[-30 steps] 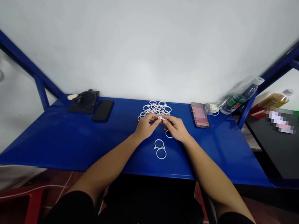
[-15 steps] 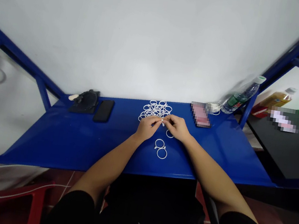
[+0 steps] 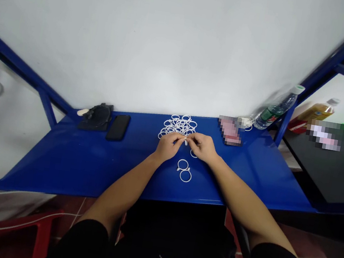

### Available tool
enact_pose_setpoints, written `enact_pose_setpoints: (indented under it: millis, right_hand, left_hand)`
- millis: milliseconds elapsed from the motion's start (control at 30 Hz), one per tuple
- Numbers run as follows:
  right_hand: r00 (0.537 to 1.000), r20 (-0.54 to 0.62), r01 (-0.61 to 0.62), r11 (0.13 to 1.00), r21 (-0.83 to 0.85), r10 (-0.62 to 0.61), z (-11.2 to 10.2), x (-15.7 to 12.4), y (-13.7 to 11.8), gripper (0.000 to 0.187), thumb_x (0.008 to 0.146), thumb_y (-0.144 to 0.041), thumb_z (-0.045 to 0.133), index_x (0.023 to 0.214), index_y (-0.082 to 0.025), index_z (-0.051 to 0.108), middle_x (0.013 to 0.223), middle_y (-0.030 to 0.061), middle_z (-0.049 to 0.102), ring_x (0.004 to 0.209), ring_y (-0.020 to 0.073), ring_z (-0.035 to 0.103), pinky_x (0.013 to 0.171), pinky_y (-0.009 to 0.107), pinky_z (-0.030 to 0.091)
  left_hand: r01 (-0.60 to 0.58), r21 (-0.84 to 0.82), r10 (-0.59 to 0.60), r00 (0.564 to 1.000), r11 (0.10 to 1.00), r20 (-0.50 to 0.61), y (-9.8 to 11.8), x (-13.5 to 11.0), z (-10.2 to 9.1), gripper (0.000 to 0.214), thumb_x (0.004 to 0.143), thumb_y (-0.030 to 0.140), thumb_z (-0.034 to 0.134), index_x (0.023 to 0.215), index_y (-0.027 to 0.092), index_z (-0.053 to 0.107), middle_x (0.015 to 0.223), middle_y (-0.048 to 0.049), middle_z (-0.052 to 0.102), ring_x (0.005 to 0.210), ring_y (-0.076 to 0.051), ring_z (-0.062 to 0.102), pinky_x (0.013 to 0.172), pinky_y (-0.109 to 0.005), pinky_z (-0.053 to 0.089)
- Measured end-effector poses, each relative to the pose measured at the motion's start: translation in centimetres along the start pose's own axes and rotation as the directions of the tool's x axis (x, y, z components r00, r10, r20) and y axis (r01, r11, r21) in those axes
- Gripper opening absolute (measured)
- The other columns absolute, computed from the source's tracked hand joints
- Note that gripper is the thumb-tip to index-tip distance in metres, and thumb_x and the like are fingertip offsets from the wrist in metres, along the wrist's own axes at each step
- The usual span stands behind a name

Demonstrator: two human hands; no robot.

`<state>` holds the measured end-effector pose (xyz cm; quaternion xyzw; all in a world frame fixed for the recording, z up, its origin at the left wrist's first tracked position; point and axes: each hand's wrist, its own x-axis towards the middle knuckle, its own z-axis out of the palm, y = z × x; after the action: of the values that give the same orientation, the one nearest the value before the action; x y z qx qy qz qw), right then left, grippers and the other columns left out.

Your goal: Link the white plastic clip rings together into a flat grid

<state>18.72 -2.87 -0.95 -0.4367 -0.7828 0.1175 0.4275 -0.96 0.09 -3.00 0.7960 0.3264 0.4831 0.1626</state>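
Over the blue table my left hand [image 3: 167,146] and my right hand [image 3: 203,147] meet, fingertips almost touching. Both pinch a small white plastic ring [image 3: 186,142]; fingers hide most of it. Just beyond my hands lies a pile of white plastic rings [image 3: 177,126] with small tabs. One loose white ring [image 3: 193,156] shows partly below my right hand. Nearer the front edge, two more rings lie side by side, an upper ring [image 3: 178,164] and a lower ring [image 3: 184,181], touching or nearly so.
On the blue table [image 3: 87,163], a black phone [image 3: 118,127] and a dark flat item [image 3: 98,116] lie left. To the right are a blurred pink item [image 3: 229,130], a white cable [image 3: 248,125] and a plastic bottle [image 3: 275,113]. Blue frame posts [image 3: 287,122] flank it.
My hands keep the same pinch on the ring, with only slight finger movement. The whole view has shifted a little; the loose rings and pile stay in place.
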Motion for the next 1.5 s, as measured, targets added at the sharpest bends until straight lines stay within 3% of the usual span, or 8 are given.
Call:
enact_pose_setpoints:
  millis: [133, 300, 467, 733, 833, 933, 1167, 1500]
  right_hand:
    - [1.0, 0.003, -0.013, 1.0, 0.011, 0.013, -0.4, 0.3, 0.7, 0.023, 0.102, -0.037, 0.06, 0.098, -0.021, 0.076, 0.088, 0.0044, 0.079, 0.076, 0.0178, 0.07, 0.072, 0.028, 0.051]
    - [0.99, -0.072, -0.125, 0.987, -0.101, 0.118, -1.6, 0.7, 3.7, 0.023, 0.102, -0.03, 0.058, 0.113, -0.022, 0.077, 0.106, 0.009, 0.079, 0.095, 0.0245, 0.072, 0.088, 0.037, 0.056]
    - [0.984, 0.095, -0.129, 0.968, -0.216, 0.152, -1.6, 0.6, 5.9, 0.026, 0.095, -0.015, 0.06, 0.114, -0.022, 0.077, 0.112, 0.0089, 0.077, 0.098, 0.024, 0.07, 0.088, 0.037, 0.056]
    - [0.958, 0.214, -0.15, 0.971, -0.187, 0.19, -0.9, 0.5, 5.2, 0.028, 0.092, -0.02, 0.068, 0.119, -0.021, 0.075, 0.103, 0.0066, 0.078, 0.083, 0.0199, 0.069, 0.078, 0.032, 0.053]
    - [0.956, 0.217, -0.163, 0.973, -0.161, 0.196, -0.9, 0.5, 4.9, 0.035, 0.09, -0.014, 0.064, 0.123, -0.021, 0.073, 0.098, 0.0048, 0.078, 0.078, 0.0186, 0.069, 0.076, 0.03, 0.052]
    - [0.98, 0.109, -0.158, 0.982, -0.099, 0.169, -0.9, 0.5, 4.7, 0.039, 0.091, -0.014, 0.058, 0.129, -0.019, 0.069, 0.097, 0.0055, 0.076, 0.074, 0.0175, 0.066, 0.074, 0.03, 0.052]
    - [0.994, -0.039, -0.101, 0.995, 0.005, 0.101, -1.0, 0.6, 4.5, 0.039, 0.095, -0.024, 0.059, 0.134, -0.02, 0.063, 0.098, 0.0069, 0.071, 0.08, 0.0202, 0.066, 0.079, 0.036, 0.056]
    - [0.999, 0.045, 0.008, 1.0, -0.018, -0.007, -0.5, 0.5, 4.1, 0.048, 0.092, -0.036, 0.072, 0.137, -0.022, 0.064, 0.097, 0.0067, 0.071, 0.088, 0.0224, 0.067, 0.084, 0.038, 0.056]
  left_hand:
    - [0.013, 0.011, -0.013, 1.0, 1.0, -0.005, 0.3, 0.3, -0.3, 0.015, 0.1, 0.028, 0.061, 0.095, 0.022, 0.074, 0.09, -0.0033, 0.077, 0.081, -0.016, 0.071, 0.077, -0.03, 0.058]
    - [-0.012, 0.007, 0.012, 0.999, 1.0, 0.04, 0.6, 0.5, -0.9, 0.01, 0.096, 0.025, 0.064, 0.093, 0.022, 0.072, 0.095, -0.0051, 0.073, 0.09, -0.018, 0.069, 0.084, -0.035, 0.058]
    - [-0.074, -0.039, 0.081, 0.972, 0.997, 0.223, 0.9, 0.3, -0.7, 0.01, 0.094, 0.022, 0.066, 0.097, 0.022, 0.075, 0.107, -0.0066, 0.072, 0.104, -0.021, 0.069, 0.098, -0.041, 0.057]
    - [-0.032, 0.06, 0.001, 0.892, 0.998, 0.451, 0.5, -0.3, 0.4, 0.009, 0.094, 0.026, 0.071, 0.1, 0.023, 0.077, 0.1, -0.0045, 0.077, 0.097, -0.022, 0.071, 0.095, -0.042, 0.055]
    - [-0.024, 0.081, -0.014, 0.897, 0.996, 0.443, 0.4, -0.2, 0.4, 0.01, 0.095, 0.027, 0.07, 0.1, 0.023, 0.077, 0.103, -0.0046, 0.078, 0.099, -0.023, 0.071, 0.098, -0.044, 0.054]
    - [-0.003, 0.119, -0.047, 0.909, 0.993, 0.414, 0.1, -0.2, 0.4, 0.013, 0.093, 0.028, 0.072, 0.104, 0.023, 0.077, 0.112, -0.006, 0.078, 0.107, -0.025, 0.071, 0.102, -0.048, 0.053]
    - [0.046, 0.216, -0.131, 0.908, 0.975, 0.399, -1.1, -0.9, 0.8, 0.046, 0.091, 0.039, 0.076, 0.134, 0.024, 0.068, 0.147, -0.0132, 0.063, 0.136, -0.035, 0.059, 0.112, -0.059, 0.046]
    - [0.063, 0.181, -0.129, 0.916, 0.981, 0.379, -0.6, -0.4, 0.7, 0.046, 0.093, 0.035, 0.071, 0.136, 0.02, 0.064, 0.124, -0.012, 0.075, 0.117, -0.032, 0.069, 0.103, -0.054, 0.053]
